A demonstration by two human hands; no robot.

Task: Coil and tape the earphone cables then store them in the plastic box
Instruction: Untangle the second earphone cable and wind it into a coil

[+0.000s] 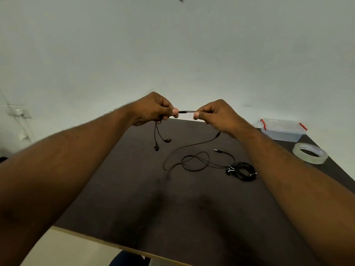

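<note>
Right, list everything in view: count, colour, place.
held earphones: one, black, stretched between both hands, buds hanging, rest trailing onto table
second earphones: one, black, bundled on table, near right
box: one, clear with red clips, lidded, far right corner
tape: one roll, clear, right edge
table: one, dark brown
wall socket: one, white, left
left hand: pinches cable
right hand: pinches cable

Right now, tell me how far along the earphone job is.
Barely begun. Nothing looks finished: the plastic box is closed with nothing visible inside, and the tape roll lies untouched. In hand: the left hand and right hand pinch one earphone cable taut between them. Left: coil and tape it, then the other cables lying on the table, some loosely bunched, and box them.
</note>
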